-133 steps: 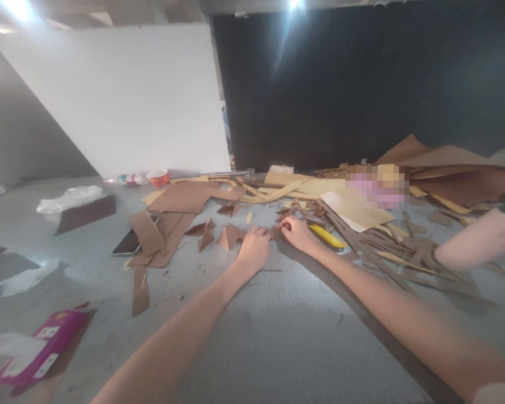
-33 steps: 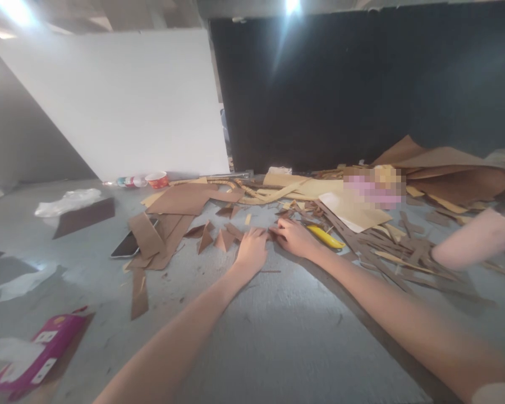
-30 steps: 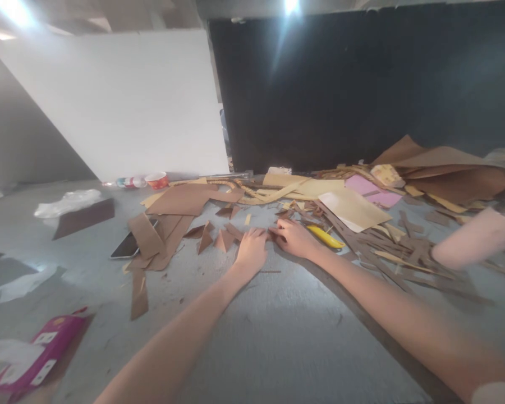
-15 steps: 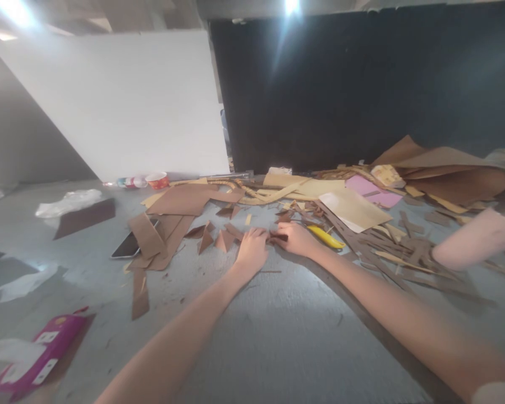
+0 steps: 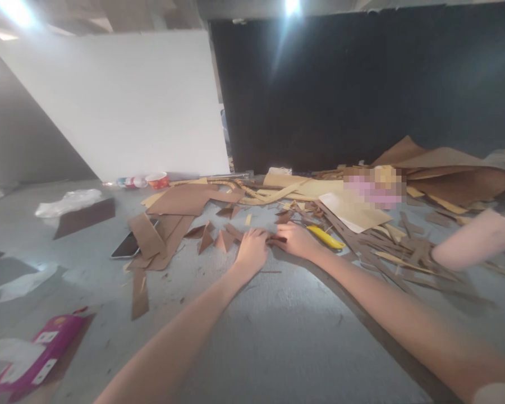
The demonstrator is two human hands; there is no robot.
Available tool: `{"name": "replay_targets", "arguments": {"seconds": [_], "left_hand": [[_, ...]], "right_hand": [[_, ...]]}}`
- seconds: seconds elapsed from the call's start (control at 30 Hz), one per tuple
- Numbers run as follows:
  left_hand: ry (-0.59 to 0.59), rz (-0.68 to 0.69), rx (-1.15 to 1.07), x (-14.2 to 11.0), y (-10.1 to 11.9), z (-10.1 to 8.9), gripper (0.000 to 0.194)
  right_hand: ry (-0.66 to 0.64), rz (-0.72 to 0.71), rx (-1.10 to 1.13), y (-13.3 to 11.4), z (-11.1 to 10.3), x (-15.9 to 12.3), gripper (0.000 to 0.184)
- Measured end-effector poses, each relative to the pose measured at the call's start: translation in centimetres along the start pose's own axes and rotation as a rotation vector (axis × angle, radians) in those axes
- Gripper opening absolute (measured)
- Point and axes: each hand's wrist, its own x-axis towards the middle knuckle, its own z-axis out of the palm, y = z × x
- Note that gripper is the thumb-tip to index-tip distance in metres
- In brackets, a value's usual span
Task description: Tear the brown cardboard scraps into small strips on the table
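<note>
My left hand (image 5: 253, 248) and my right hand (image 5: 293, 239) meet low over the table, fingers closed on a small folded brown paper piece (image 5: 276, 240). Most of that piece is hidden by the fingers. Just left of my left hand stand small folded brown paper pieces (image 5: 224, 241), some tent-shaped. A thin brown strip (image 5: 271, 272) lies in front of the hands. To the right of my right hand is a yellow cutter-like tool (image 5: 326, 237), its exact kind unclear.
Brown strips (image 5: 387, 252) are heaped at right, near another person's forearm (image 5: 475, 238). A phone (image 5: 128, 247) lies partly under brown sheets (image 5: 168, 241). A purple tissue pack (image 5: 46, 353) is at front left. A red cup (image 5: 157, 180) stands before the white panel (image 5: 138, 106).
The folded brown piece between my fingers has shifted and tilted slightly. Both hands stay in nearly the same place. A blurred patch now covers the pink sheet at the back right.
</note>
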Motion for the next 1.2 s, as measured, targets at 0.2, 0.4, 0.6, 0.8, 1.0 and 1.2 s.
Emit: {"name": "replay_targets", "arguments": {"seconds": [0.2, 0.4, 0.6, 0.8, 1.0, 1.2], "left_hand": [[0.069, -0.024, -0.049, 0.1, -0.4, 0.1, 0.041], [0.054, -0.025, -0.052, 0.1, -0.7, -0.1, 0.036], [0.070, -0.028, -0.077, 0.3, -0.8, 0.0, 0.039], [0.111, -0.048, -0.157, 0.7, -1.4, 0.3, 0.043], [0.127, -0.074, -0.190, 0.5, -1.2, 0.2, 0.053], [0.146, -0.122, -0.230, 0.4, -1.4, 0.3, 0.059]], "right_hand": [[-0.035, -0.054, -0.124, -0.9, -0.6, 0.3, 0.039], [-0.156, -0.103, -0.152, -1.3, -1.7, 0.9, 0.027], [-0.132, -0.137, -0.170, -1.0, -1.5, 0.6, 0.025], [-0.136, -0.158, -0.227, -0.5, -0.6, 0.2, 0.026], [-0.098, -0.133, -0.217, -0.5, -0.3, 0.2, 0.026], [0.049, 0.066, 0.078, -0.2, 0.1, 0.1, 0.025]]}}
